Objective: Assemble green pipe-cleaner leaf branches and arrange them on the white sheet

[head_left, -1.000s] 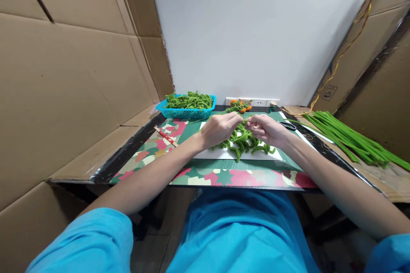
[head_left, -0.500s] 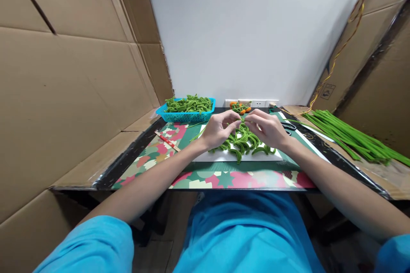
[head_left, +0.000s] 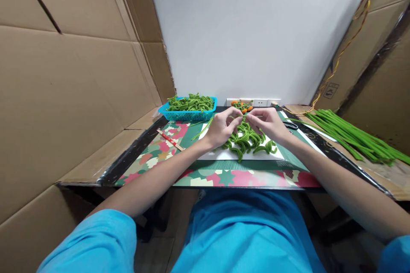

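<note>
The left hand (head_left: 220, 128) and right hand (head_left: 268, 124) each pinch a small green piece (head_left: 244, 117) (mostly hidden by the fingers), tips nearly meeting above the green pile (head_left: 245, 140) on the white sheet (head_left: 208, 155). For fine work like this, 1 hand should hold firm while the other turns gently, since the fuzz would probably flatten under hard squeezing. Keeping the 2 wrists clear of the pile should spare its curls. The scissors (head_left: 291, 125) lie just beside the right hand, within easy reach.

Forearms (head_left: 162, 177) stretched forward, fingers (head_left: 233, 112) curled, tips nearly meeting
</note>
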Available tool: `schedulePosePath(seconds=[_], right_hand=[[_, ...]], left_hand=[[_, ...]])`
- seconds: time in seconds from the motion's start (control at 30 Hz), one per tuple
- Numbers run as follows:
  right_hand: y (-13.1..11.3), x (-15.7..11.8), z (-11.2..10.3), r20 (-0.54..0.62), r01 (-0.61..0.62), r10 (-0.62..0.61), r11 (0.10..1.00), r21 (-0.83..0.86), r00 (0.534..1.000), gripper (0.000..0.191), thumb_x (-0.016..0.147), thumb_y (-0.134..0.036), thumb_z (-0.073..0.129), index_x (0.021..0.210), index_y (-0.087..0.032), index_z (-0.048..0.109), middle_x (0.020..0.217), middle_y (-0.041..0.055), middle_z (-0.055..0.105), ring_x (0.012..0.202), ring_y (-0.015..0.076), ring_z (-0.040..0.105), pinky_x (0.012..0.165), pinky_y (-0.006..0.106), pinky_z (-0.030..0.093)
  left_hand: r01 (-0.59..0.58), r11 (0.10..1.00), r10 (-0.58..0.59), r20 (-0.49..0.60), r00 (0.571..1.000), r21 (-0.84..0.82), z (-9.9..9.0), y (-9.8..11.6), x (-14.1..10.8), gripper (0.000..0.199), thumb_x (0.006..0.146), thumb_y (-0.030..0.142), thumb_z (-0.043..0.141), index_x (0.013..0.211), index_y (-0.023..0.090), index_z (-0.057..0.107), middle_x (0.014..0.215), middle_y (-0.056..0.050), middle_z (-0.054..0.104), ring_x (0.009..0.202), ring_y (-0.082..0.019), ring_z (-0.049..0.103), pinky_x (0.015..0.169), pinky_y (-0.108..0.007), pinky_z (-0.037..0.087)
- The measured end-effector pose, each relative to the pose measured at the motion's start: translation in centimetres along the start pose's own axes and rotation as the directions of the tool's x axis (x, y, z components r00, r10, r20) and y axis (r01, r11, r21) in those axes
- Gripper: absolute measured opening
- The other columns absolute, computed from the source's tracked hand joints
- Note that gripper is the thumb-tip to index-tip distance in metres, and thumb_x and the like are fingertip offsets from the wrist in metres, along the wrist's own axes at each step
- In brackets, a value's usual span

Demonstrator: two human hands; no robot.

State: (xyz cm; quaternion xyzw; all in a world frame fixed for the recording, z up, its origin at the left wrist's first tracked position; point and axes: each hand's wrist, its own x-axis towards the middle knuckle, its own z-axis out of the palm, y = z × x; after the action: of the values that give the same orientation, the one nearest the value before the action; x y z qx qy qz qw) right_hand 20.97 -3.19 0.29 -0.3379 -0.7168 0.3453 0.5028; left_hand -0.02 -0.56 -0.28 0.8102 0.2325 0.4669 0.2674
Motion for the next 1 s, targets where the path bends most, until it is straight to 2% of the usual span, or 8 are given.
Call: schedulePosePath(seconds=[0.1, 0.2, 0.3, 0.4, 0.47, 0.57, 0.8, 1.0], right_hand=[[0.6, -0.4, 0.0, -0.068, 0.292, -0.379, 0.804, -0.519, 0.923, 0.025, 0.102, -0.041, 0.061, 0.091, -0.021, 0.07, 0.08, 0.004, 0.068, 0.061, 0.0147, 0.055, 0.059, 0.029, 0.038], [0.8, -0.7, -0.1, 0.001, 0.365, -0.513, 0.609, -0.705, 0.858, 0.026, 0.108, -0.035, 0.052, 0.094, -0.022, 0.069, 0.087, 0.0051, 0.072, 0.063, 0.0141, 0.056, 0.059, 0.029, 0.035], [0.5, -0.5, 0.3, -0.059, 0.33, -0.435, 0.757, -0.565, 0.898, 0.03, 0.104, -0.041, 0.059, 0.081, -0.022, 0.065, 0.073, 0.0021, 0.062, 0.059, 0.0139, 0.047, 0.057, 0.029, 0.032], [-0.1, -0.1, 0.9, -0.122, 0.101, -0.118, 0.985, -0.14, 0.985, 0.044, 0.097, -0.053, 0.065, 0.067, -0.023, 0.054, 0.06, -0.003, 0.043, 0.053, 0.0118, 0.034, 0.05, 0.028, 0.027], [-0.4, 0.4, 1.1, -0.044, -0.025, 0.026, 0.999, 0.022, 0.999, 0.049, 0.097, -0.058, 0.061, 0.064, -0.024, 0.048, 0.057, -0.0057, 0.033, 0.048, 0.0104, 0.026, 0.045, 0.027, 0.024], [-0.4, 0.8, 0.8, 0.053, -0.069, 0.067, 0.997, 0.024, 0.996, 0.046, 0.094, -0.059, 0.057, 0.064, -0.026, 0.046, 0.055, -0.0083, 0.027, 0.045, 0.0098, 0.02, 0.04, 0.026, 0.025], [0.5, 0.1, 0.8, -0.087, 0.082, -0.098, 0.981, -0.177, 0.991, 0.028, 0.092, -0.045, 0.067, 0.076, -0.022, 0.06, 0.072, 0.0015, 0.054, 0.059, 0.0137, 0.039, 0.054, 0.027, 0.029], [0.6, -0.4, 0.2, -0.052, 0.262, -0.326, 0.836, -0.482, 0.944, 0.023, 0.095, -0.037, 0.063, 0.078, -0.023, 0.06, 0.078, 0.0026, 0.058, 0.062, 0.0145, 0.039, 0.061, 0.031, 0.026]], left_hand=[[0.095, 0.988, -0.089, 0.055, 0.995, -0.119, 0.3, -0.2, 0.2, 0.038, 0.103, 0.056, 0.065, 0.104, 0.019, 0.059, 0.078, 0.0, 0.067, 0.052, -0.014, 0.067, 0.04, -0.021, 0.045], [0.155, 0.97, -0.135, 0.115, 0.984, -0.188, 0.5, 0.0, 0.3, 0.042, 0.101, 0.06, 0.065, 0.102, 0.019, 0.057, 0.075, 0.0, 0.066, 0.051, -0.015, 0.067, 0.038, -0.022, 0.046], [0.178, 0.959, -0.154, 0.121, 0.981, -0.221, 0.6, 0.2, 0.1, 0.041, 0.099, 0.058, 0.069, 0.104, 0.02, 0.055, 0.075, 0.001, 0.065, 0.051, -0.015, 0.067, 0.039, -0.022, 0.045], [0.079, 0.992, -0.074, 0.059, 0.996, -0.095, 0.5, 0.2, -0.1, 0.027, 0.105, 0.047, 0.063, 0.106, 0.022, 0.053, 0.073, 0.004, 0.063, 0.049, -0.013, 0.063, 0.043, -0.022, 0.044], [-0.016, 0.999, 0.015, 0.03, 0.999, 0.031, 0.3, 0.1, -0.3, 0.016, 0.107, 0.038, 0.059, 0.106, 0.022, 0.057, 0.074, 0.004, 0.063, 0.052, -0.012, 0.061, 0.051, -0.023, 0.046], [-0.069, 0.994, 0.067, 0.026, 0.997, 0.081, -0.2, -0.2, -0.2, 0.011, 0.104, 0.033, 0.063, 0.104, 0.021, 0.064, 0.086, -0.001, 0.067, 0.069, -0.014, 0.064, 0.064, -0.025, 0.049], [0.069, 0.996, -0.066, 0.038, 0.997, -0.06, 0.2, -1.2, -0.2, 0.023, 0.105, 0.044, 0.062, 0.108, 0.022, 0.056, 0.078, 0.005, 0.059, 0.048, -0.009, 0.057, 0.044, -0.02, 0.039], [0.231, 0.945, -0.192, 0.178, 0.965, -0.233, 0.4, -0.4, 0.1, 0.041, 0.099, 0.06, 0.066, 0.103, 0.021, 0.054, 0.078, 0.002, 0.062, 0.047, -0.012, 0.062, 0.036, -0.021, 0.041]])
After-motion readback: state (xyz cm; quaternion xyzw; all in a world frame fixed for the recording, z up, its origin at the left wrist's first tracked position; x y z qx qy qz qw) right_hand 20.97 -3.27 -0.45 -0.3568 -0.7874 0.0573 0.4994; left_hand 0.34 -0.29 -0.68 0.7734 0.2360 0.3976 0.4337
